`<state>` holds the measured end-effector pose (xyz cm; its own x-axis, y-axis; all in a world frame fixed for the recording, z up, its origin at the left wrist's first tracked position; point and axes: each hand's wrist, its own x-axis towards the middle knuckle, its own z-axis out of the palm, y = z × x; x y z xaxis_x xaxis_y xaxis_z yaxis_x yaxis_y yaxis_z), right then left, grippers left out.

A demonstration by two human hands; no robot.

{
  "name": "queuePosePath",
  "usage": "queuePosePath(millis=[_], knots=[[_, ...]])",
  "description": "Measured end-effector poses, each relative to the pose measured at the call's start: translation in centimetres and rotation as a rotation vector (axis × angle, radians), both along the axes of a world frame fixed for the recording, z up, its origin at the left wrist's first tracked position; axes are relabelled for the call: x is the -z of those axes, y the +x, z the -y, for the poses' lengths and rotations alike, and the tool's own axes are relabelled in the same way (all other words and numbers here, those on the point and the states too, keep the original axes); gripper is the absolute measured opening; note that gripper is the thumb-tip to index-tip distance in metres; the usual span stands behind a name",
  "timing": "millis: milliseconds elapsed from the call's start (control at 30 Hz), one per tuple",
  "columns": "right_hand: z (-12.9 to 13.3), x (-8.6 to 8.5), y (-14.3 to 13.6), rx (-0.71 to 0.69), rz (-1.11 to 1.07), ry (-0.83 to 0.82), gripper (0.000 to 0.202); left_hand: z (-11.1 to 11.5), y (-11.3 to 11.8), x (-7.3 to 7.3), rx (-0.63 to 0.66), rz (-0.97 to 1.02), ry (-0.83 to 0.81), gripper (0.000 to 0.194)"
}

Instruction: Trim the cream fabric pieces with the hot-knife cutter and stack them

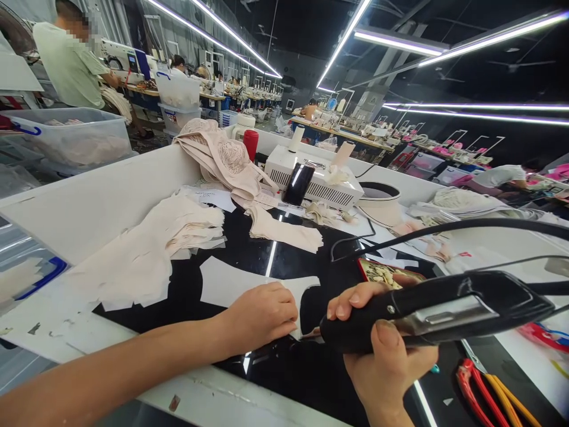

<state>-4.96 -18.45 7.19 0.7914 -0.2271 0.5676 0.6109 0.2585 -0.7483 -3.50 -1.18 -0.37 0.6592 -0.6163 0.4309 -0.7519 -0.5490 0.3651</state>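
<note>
A white, curved-edge cut piece (235, 284) lies flat on the black glossy work surface (186, 284). My left hand (262, 311) rests on its right part with fingers curled and pressed together, gripping it near the edge; the fingertips are partly hidden. My right hand (377, 350) is wrapped round a black corded hand tool (427, 314) with a metal lever on its side. The tool's narrow metal tip points left, close to the piece's edge beside my left fingers. Whether the tip touches the piece I cannot tell.
Stacks of beige cut pieces (128, 255) lie at left, bra-like garments (217, 154) behind. A white vented box (315, 178) with a phone (299, 184) stands at the back. Red-handled scissors (473, 391) lie right. The tool's cable (444, 228) arches rightward. A person (69, 59) sits beyond the partition.
</note>
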Motion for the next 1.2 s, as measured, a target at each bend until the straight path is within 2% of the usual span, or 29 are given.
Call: queuePosePath(millis=[233, 500, 767, 967, 1200], knots=[[-0.02, -0.09, -0.13, -0.008, 0.007, 0.006, 0.046, 0.25, 0.02, -0.16, 0.049, 0.059, -0.068, 0.012], [-0.03, -0.21, -0.22, 0.003, -0.008, -0.010, 0.045, 0.17, 0.21, 0.16, 0.039, -0.065, -0.049, 0.008], [-0.01, -0.11, -0.29, -0.006, -0.014, 0.011, 0.046, 0.40, 0.26, 0.22, 0.052, 0.024, -0.080, 0.007], [0.09, -0.11, -0.12, -0.004, -0.058, 0.037, 0.052, 0.55, 0.39, 0.32, 0.118, 0.090, 0.005, 0.013], [0.14, -0.27, -0.16, 0.002, -0.024, 0.011, 0.049, 0.16, 0.30, 0.01, 0.139, 0.028, 0.028, 0.019]])
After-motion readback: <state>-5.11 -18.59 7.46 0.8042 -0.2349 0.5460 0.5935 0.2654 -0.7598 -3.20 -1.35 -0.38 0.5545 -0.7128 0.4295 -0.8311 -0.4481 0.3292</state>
